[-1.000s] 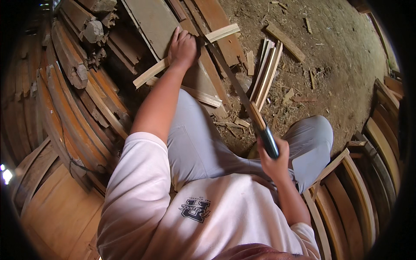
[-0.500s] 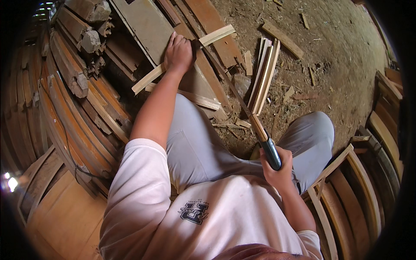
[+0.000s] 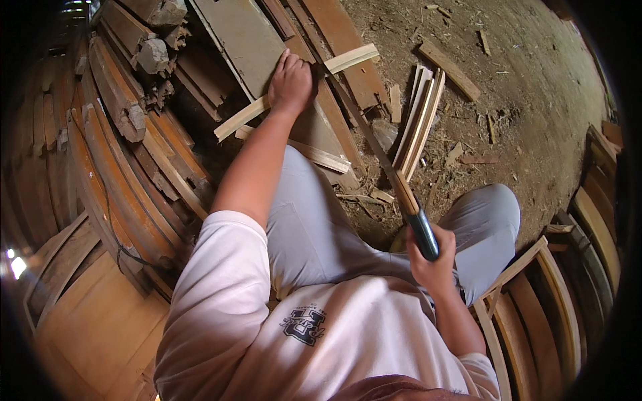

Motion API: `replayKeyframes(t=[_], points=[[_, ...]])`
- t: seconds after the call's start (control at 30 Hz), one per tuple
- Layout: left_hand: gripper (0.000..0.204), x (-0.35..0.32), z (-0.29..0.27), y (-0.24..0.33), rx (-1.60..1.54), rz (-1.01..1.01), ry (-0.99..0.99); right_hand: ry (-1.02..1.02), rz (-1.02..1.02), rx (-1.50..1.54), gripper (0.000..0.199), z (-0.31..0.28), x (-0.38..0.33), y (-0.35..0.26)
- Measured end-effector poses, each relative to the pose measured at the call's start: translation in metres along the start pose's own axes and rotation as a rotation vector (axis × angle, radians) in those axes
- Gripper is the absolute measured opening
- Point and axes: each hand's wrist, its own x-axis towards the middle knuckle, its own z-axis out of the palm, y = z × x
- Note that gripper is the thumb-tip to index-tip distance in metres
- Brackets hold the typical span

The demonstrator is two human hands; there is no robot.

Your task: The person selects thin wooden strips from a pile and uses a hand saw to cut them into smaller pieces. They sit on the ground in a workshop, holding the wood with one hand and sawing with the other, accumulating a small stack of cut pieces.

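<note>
At the far left, long stacked timbers curve down the view, above a broad wooden panel in the lower corner. Rough, broken timber ends jut out in the upper left, close to a flat greyish board. A second pale strip lies over the boards next to the left leg, beneath the work. Right of the greyish board is a reddish-brown board. A bundle of narrow strips lies on the dirt floor, its near end beside the saw; whether they touch is unclear. A short loose plank lies beyond, among chips and straw. Wooden frames lean together at the far right.

The left hand is closed over the middle of a pale wooden strip, fingers bent across it; its grip underneath is hidden. The strip lies slantwise across the boards, one end showing on each side of the hand. The saw slants from the strip, just right of that hand, down to the right hand, which is wrapped tightly round its dark handle, in front of the right leg.
</note>
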Motion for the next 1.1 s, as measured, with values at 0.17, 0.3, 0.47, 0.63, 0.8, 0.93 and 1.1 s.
replayKeyframes(t=[0.17,0.3,0.47,0.63,0.8,0.93,1.1], points=[[0.022,-0.002,0.004,-0.001,0.065,-0.023,0.039,0.0,0.014,0.104,0.006,0.044,0.065,0.006],[0.022,-0.005,0.002,0.002,-0.023,-0.015,0.002,0.022,-0.029,0.024,0.007,0.02,0.013,0.013],[0.022,0.003,-0.002,0.004,-0.049,-0.017,-0.1,0.055,-0.056,-0.053,0.007,-0.003,-0.003,-0.006],[0.019,-0.001,0.003,0.001,-0.054,-0.015,-0.048,-0.017,0.027,0.103,0.011,0.047,0.066,0.004],[0.019,-0.002,0.005,0.0,-0.05,-0.018,-0.067,0.072,-0.008,0.001,0.008,0.011,-0.001,0.015],[0.02,0.0,0.004,0.001,-0.011,0.002,-0.082,0.057,-0.061,-0.013,0.008,0.008,0.003,0.007],[0.022,-0.004,0.014,-0.002,0.034,-0.018,0.044,0.007,0.023,0.122,0.011,0.058,0.072,0.012]])
